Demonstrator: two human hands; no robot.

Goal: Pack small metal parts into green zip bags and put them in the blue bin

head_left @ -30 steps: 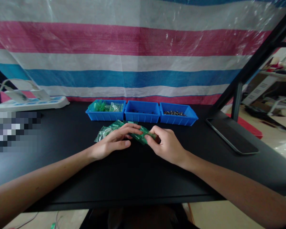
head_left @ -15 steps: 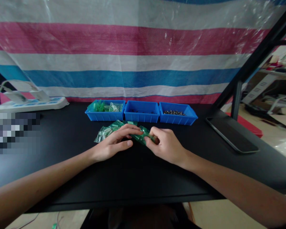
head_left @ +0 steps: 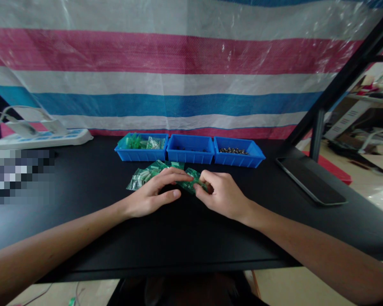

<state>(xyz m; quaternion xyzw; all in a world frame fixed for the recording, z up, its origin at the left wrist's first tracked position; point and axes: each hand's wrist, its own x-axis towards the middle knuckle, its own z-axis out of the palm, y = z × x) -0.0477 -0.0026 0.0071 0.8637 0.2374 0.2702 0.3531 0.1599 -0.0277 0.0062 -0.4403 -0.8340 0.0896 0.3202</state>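
My right hand (head_left: 223,191) is closed, thumb and fingers pinching the edge of a small green plastic bag (head_left: 191,180). Fingers stretched out and thumb apart, my left hand (head_left: 159,191) reaches over the left part of that bag, its fingertips against it. Beneath and behind the left hand lie more clear green bags (head_left: 142,176) with pale, short pieces inside. What the pinched bag holds is hard to make out.
Three blue bins stand in a row behind the hands: the left bin (head_left: 140,155) holds green and clear bags, the middle bin (head_left: 190,157) a few dark bits, the right bin (head_left: 239,159) small metal parts. A phone (head_left: 309,180) lies right, a power strip (head_left: 44,138) left.
My left hand has shifted slightly to the right, its fingertips moving further over the bag. The right hand keeps its pinch in nearly the same place.
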